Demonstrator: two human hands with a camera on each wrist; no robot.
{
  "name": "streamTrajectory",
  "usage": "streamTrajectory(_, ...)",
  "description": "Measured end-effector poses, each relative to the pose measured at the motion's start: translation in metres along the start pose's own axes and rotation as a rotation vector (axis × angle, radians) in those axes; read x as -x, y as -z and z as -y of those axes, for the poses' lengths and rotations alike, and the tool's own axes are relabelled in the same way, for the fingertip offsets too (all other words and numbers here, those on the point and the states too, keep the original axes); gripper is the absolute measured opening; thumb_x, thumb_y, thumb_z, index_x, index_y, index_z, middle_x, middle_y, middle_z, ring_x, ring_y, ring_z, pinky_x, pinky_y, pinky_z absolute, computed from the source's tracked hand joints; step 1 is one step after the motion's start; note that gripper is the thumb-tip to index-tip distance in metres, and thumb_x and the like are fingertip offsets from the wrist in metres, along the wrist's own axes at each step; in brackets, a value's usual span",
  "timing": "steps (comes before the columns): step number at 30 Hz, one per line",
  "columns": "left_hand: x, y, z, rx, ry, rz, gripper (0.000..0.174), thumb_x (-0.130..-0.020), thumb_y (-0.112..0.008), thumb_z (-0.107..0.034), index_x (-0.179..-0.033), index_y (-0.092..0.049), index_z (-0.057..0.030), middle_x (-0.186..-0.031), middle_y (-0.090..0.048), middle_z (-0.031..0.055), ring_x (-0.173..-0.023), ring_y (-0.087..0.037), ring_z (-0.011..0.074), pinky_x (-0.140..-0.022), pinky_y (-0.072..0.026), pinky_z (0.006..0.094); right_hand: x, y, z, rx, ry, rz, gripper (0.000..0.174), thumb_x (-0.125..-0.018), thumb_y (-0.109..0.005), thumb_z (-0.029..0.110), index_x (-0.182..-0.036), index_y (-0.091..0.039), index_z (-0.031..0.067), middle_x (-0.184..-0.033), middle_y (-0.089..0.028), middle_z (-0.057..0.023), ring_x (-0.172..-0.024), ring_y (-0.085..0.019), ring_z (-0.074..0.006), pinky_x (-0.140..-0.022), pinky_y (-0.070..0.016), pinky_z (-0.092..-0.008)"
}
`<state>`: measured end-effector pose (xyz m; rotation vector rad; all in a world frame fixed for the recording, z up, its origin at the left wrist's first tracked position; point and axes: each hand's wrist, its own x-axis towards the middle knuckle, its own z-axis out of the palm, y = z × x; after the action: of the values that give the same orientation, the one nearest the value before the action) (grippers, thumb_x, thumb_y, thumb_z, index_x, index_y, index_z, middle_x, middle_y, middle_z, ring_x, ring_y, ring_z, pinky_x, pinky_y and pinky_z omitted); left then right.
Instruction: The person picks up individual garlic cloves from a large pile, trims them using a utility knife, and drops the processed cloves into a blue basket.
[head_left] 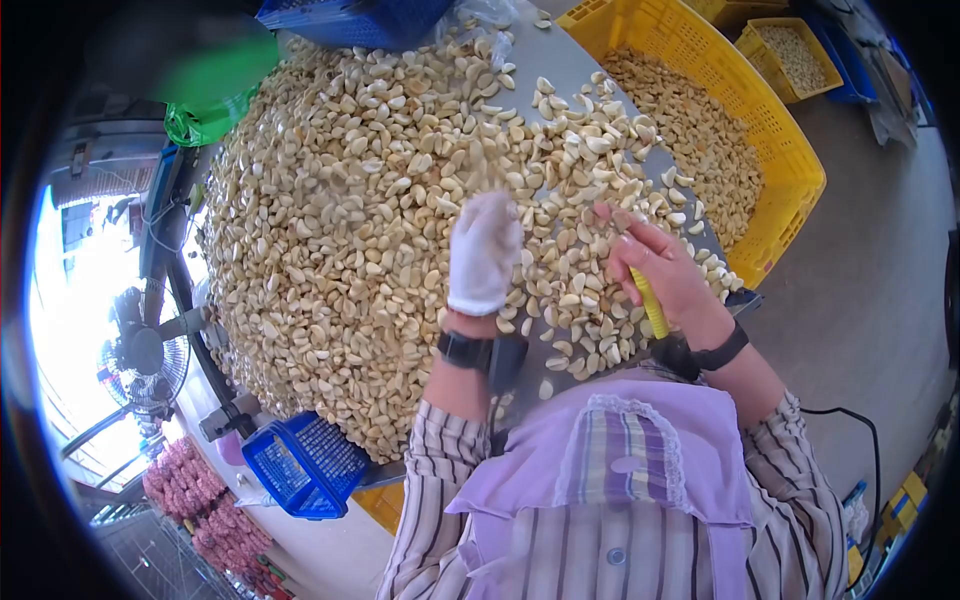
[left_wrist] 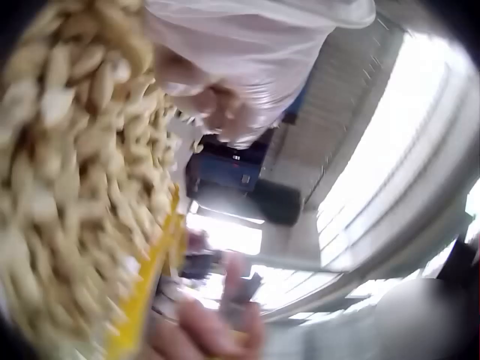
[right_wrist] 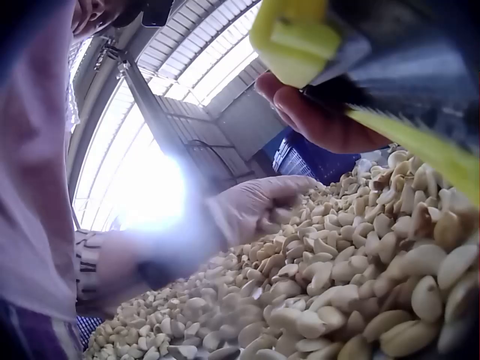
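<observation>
Head view, yellow handle (head_left: 651, 306), inside curled right fingers (head_left: 651, 237)

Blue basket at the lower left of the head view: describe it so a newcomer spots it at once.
Find the huge heap of pale pieces in the head view. Follow its left side down to the bottom, to a small blue basket with openwork walls. The yellow crate peeks out beside it; the other blue basket is at the top.

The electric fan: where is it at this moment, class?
In the head view, the electric fan stands on the left, beside the pile of pale pieces and above the hanging pink bundles.
</observation>
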<state>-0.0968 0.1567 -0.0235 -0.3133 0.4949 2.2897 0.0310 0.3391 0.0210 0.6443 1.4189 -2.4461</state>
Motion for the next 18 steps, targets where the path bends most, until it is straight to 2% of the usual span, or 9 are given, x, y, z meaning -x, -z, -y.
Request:
streamTrajectory(2, -0.037, 0.023, -0.008, -1.626, -0.647, -0.099, 0.019, -0.090, -0.049, -0.019, -0.092, -0.063, -0.0070, -0.086, -0.061, 0.0058, -0.071, -0.060, 0.0206, -0.054, -0.0490, 0.0343, 0.000, 0.002, -0.002, -0.027, 0.002, -0.044, 0.044, -0.095, -0.047, 0.018, -0.137, -0.040, 0.0063, -0.071, -0.051, -0.0003, -0.047, -0.044, -0.0057, -0.045, -0.0376, -0.0174)
streamTrajectory(3, -0.045, 0.020, -0.012, -1.626, -0.651, -0.100, 0.019, -0.090, -0.049, -0.019, -0.092, -0.063, -0.0070, -0.086, -0.061, 0.0058, -0.071, -0.060, 0.0206, -0.054, -0.0490, 0.0343, -0.001, 0.003, -0.002, -0.036, 0.002, -0.036, 0.044, -0.095, -0.048, 0.019, -0.136, -0.040, 0.0060, -0.071, -0.051, -0.0004, -0.047, -0.045, -0.0057, -0.045, -0.0375, -0.0173)
streamTrajectory(5, -0.055, 0.012, -0.019, -2.530, -0.440, -0.078, 0.017, -0.086, -0.054, -0.019, -0.093, -0.065, -0.0083, -0.090, -0.063, 0.0110, -0.082, -0.063, 0.0276, -0.068, -0.0500, 0.0389, -0.002, 0.003, -0.002, -0.047, 0.010, -0.029, 0.045, -0.095, -0.048, 0.021, -0.136, -0.041, 0.0057, -0.072, -0.052, -0.0005, -0.047, -0.045, -0.0058, -0.045, -0.0374, -0.0172)
streamTrajectory(7, -0.060, 0.010, -0.024, -2.542, -0.402, -0.045, 0.019, -0.080, -0.061, -0.022, -0.094, -0.066, -0.0109, -0.090, -0.064, 0.0134, -0.085, -0.062, 0.0320, -0.070, -0.0498, 0.0389, -0.002, 0.005, -0.001, -0.016, -0.001, -0.041, 0.046, -0.094, -0.049, 0.022, -0.136, -0.040, 0.0051, -0.072, -0.051, -0.0002, -0.047, -0.045, -0.0057, -0.045, -0.0375, -0.0173)
streamTrajectory(9, -0.053, 0.016, -0.025, -2.218, -0.368, 0.016, 0.022, -0.076, -0.067, -0.025, -0.093, -0.067, -0.0113, -0.089, -0.065, 0.0135, -0.084, -0.062, 0.0320, -0.069, -0.0495, 0.0399, -0.002, 0.008, -0.004, -0.001, 0.012, -0.054, 0.047, -0.094, -0.050, 0.022, -0.137, -0.039, 0.0049, -0.072, -0.052, -0.0003, -0.047, -0.045, -0.0056, -0.046, -0.0378, -0.0173)
streamTrajectory(10, -0.048, 0.017, -0.024, -2.074, -0.307, -0.011, 0.026, -0.075, -0.071, -0.026, -0.094, -0.067, -0.0093, -0.082, -0.065, 0.0109, -0.074, -0.064, 0.0235, -0.064, -0.0494, 0.0338, -0.003, 0.010, -0.005, 0.020, 0.018, -0.058, 0.048, -0.094, -0.050, 0.022, -0.137, -0.038, 0.0046, -0.072, -0.052, -0.0004, -0.048, -0.045, -0.0056, -0.046, -0.0380, -0.0174)
streamTrajectory(11, -0.042, 0.018, -0.021, -2.074, -0.297, -0.008, 0.026, -0.075, -0.071, -0.026, -0.094, -0.067, -0.0093, -0.082, -0.065, 0.0109, -0.074, -0.064, 0.0235, -0.064, -0.0494, 0.0338, -0.002, 0.009, -0.005, 0.015, 0.012, -0.064, 0.048, -0.094, -0.050, 0.022, -0.137, -0.038, 0.0046, -0.072, -0.052, -0.0004, -0.048, -0.045, -0.0056, -0.046, -0.0380, -0.0174)
streamTrajectory(14, -0.014, -0.010, -0.009, -1.398, -0.060, -0.091, 0.024, -0.077, -0.074, -0.018, -0.092, -0.065, -0.0014, -0.072, -0.059, -0.0009, -0.064, -0.052, 0.0029, -0.057, -0.0429, 0.0189, -0.002, 0.002, -0.003, 0.129, 0.028, -0.056, 0.050, -0.092, -0.053, 0.022, -0.138, -0.039, 0.0070, -0.073, -0.052, 0.0003, -0.049, -0.047, -0.0060, -0.047, -0.0390, -0.0193)
streamTrajectory(18, 0.011, -0.037, 0.001, -1.304, 0.000, -0.007, 0.018, -0.077, -0.072, -0.009, -0.092, -0.063, -0.0020, -0.074, -0.062, -0.0006, -0.065, -0.055, 0.0029, -0.057, -0.0441, 0.0182, -0.007, -0.007, -0.003, 0.333, 0.014, 0.067, 0.058, -0.090, -0.057, 0.023, -0.142, -0.034, 0.0112, -0.075, -0.054, 0.0011, -0.050, -0.046, -0.0053, -0.048, -0.0393, -0.0198)
